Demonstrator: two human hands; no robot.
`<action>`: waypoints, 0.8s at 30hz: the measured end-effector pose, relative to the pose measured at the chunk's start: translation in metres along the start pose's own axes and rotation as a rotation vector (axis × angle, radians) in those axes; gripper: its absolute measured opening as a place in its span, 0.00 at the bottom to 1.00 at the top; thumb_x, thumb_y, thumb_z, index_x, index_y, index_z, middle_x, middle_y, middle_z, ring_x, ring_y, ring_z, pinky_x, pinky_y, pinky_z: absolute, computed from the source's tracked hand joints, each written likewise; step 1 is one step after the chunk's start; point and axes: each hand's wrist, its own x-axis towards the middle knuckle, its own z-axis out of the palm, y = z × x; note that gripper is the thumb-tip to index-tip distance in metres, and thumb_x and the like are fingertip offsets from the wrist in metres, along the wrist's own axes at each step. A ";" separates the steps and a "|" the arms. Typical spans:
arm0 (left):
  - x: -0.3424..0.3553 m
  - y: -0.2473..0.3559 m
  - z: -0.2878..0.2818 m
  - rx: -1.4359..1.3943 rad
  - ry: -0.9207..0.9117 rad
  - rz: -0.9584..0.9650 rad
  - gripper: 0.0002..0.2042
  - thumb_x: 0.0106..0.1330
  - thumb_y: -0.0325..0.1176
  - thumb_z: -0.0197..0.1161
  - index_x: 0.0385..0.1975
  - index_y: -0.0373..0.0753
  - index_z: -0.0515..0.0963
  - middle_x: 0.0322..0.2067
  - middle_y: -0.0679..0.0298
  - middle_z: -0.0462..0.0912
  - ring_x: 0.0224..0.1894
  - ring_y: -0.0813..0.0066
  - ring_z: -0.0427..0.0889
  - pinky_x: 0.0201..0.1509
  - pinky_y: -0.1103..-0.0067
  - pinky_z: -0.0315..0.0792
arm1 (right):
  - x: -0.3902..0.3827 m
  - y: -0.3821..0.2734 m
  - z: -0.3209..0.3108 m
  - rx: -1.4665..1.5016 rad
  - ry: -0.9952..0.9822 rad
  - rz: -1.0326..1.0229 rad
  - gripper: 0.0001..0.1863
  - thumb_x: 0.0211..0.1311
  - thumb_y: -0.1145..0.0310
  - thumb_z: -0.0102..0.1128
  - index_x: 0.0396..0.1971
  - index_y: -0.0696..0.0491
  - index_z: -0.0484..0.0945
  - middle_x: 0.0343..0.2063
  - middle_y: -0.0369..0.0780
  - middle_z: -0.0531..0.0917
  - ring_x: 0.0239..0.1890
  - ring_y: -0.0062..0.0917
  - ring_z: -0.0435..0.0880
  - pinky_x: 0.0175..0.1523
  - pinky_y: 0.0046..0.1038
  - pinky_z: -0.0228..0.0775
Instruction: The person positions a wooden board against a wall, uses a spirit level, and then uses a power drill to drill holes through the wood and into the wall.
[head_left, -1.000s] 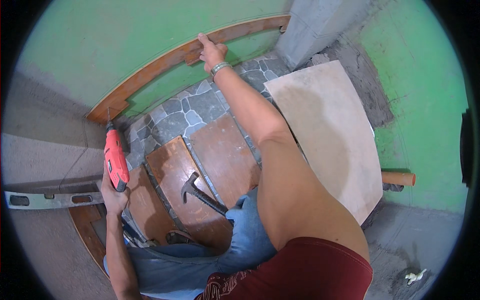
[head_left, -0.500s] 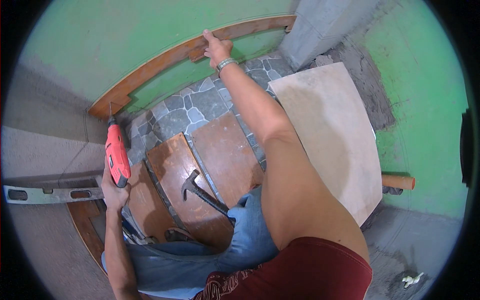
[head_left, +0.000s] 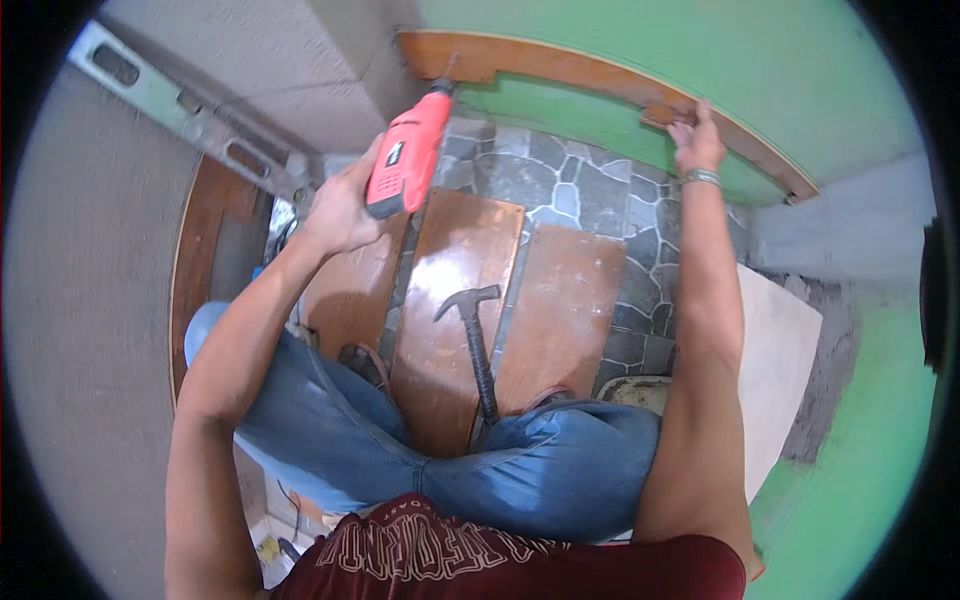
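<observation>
My left hand (head_left: 345, 205) is closed around the handle of a red and black power drill (head_left: 408, 155). The drill's thin bit points up at the left end of a long brown wooden strip (head_left: 570, 68) on the green wall; whether the tip touches it, I cannot tell. Farther right, my right hand (head_left: 698, 145) holds the strip near a small wooden block (head_left: 657, 117) at its lower edge, one digit up over its face. A claw hammer (head_left: 478, 340) with a black handle lies on the brown boards between my legs.
Several brown boards (head_left: 565, 300) cover part of the stone-patterned floor (head_left: 515, 180). A spirit level (head_left: 180, 112) leans along the grey wall at left, above another wooden strip (head_left: 203, 250). At right lies a pale sheet (head_left: 775, 350) beside the green wall.
The view has swung left, so the scene sits farther right in the picture. My left hand still holds the drill by the strip's left end, and my right hand stays on the strip.
</observation>
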 end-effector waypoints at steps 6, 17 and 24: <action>-0.007 0.013 0.003 0.122 -0.044 -0.135 0.44 0.50 0.32 0.63 0.72 0.41 0.54 0.43 0.41 0.82 0.45 0.42 0.82 0.52 0.62 0.76 | 0.005 0.001 -0.007 -0.059 -0.071 -0.059 0.38 0.57 0.57 0.73 0.60 0.63 0.67 0.52 0.61 0.72 0.53 0.52 0.78 0.51 0.47 0.82; -0.001 0.018 -0.002 0.266 -0.117 -0.135 0.50 0.47 0.40 0.69 0.73 0.44 0.51 0.40 0.45 0.83 0.43 0.46 0.82 0.48 0.59 0.77 | -0.002 -0.003 -0.005 -0.072 -0.085 -0.188 0.37 0.56 0.60 0.74 0.53 0.72 0.67 0.46 0.63 0.76 0.47 0.52 0.81 0.48 0.48 0.83; -0.002 0.017 0.003 0.330 -0.110 -0.161 0.51 0.45 0.39 0.69 0.74 0.45 0.51 0.42 0.49 0.83 0.44 0.47 0.82 0.47 0.59 0.77 | -0.013 -0.006 0.005 -0.079 0.024 -0.086 0.27 0.60 0.64 0.70 0.57 0.58 0.74 0.51 0.53 0.76 0.48 0.49 0.80 0.48 0.48 0.84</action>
